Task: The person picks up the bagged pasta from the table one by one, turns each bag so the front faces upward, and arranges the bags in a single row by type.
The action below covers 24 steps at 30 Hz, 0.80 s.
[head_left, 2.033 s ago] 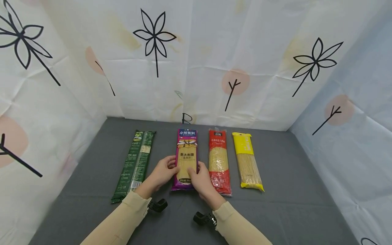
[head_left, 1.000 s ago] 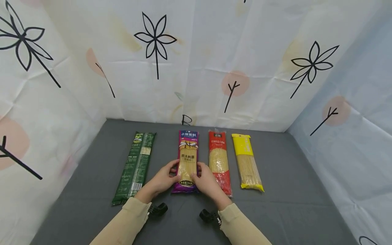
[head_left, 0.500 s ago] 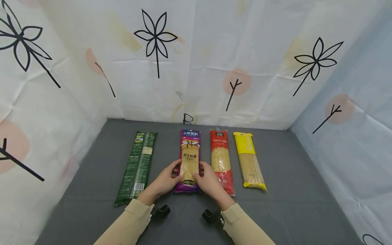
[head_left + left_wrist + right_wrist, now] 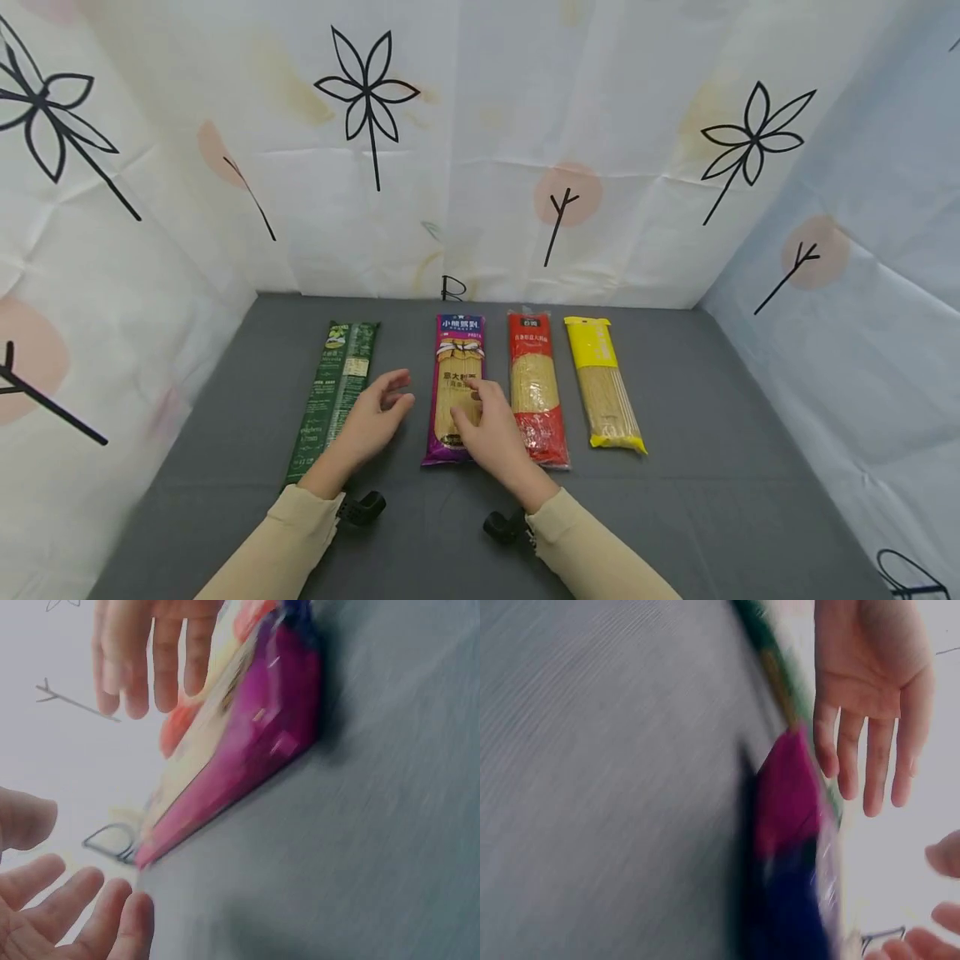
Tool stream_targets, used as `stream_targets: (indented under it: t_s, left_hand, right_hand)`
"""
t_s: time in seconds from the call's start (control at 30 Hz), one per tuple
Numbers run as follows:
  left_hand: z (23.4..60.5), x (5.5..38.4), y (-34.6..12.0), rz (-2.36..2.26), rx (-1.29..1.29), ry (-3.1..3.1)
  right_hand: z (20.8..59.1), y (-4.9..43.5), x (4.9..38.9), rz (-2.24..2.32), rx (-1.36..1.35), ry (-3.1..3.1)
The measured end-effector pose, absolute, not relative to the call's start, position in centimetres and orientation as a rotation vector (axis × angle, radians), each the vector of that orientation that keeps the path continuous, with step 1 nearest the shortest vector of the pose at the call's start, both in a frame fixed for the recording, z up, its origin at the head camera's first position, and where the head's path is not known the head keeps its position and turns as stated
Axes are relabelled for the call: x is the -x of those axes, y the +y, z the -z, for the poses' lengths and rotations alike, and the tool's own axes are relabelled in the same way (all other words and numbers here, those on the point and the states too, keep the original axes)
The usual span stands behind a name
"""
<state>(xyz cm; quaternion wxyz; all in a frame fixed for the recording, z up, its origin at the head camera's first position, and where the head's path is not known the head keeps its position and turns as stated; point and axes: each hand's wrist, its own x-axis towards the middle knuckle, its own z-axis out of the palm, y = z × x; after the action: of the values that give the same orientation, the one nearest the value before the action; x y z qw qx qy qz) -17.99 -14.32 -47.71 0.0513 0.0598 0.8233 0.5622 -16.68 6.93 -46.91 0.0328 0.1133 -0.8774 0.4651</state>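
Observation:
A purple pack of spaghetti lies flat on the grey table, its long side pointing away from me. My left hand hovers to its left, fingers relaxed and apart from the pack, in front of a green pack of pasta. Over the purple pack's right side hangs my right hand, fingers spread and holding nothing. In the left wrist view the purple pack lies between both hands, with the left fingers clear of it. The right wrist view shows the pack blurred, beside the right fingertips.
A red pack of spaghetti lies right of the purple one, and a yellow-ended pack lies farther right. White patterned cloth walls the grey table on the back and both sides.
Both hands have let go of the purple pack. The left hand has moved away to the left; the right hand has lifted over the pack's right side. The packs stay in their row.

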Motion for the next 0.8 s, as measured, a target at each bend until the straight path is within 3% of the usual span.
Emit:
stream_targets:
  t_s: [0.47, 0.8]
  left_hand:
    - [46.0, 18.2, -20.5, -1.547, -0.080, 2.742]
    - [46.6, 19.0, -23.6, -1.330, 0.164, 2.805]
  right_hand:
    - [45.8, 0.8, 16.3, -2.464, -0.408, -2.463]
    - [46.0, -1.9, 16.5, -2.732, -0.207, -2.450]
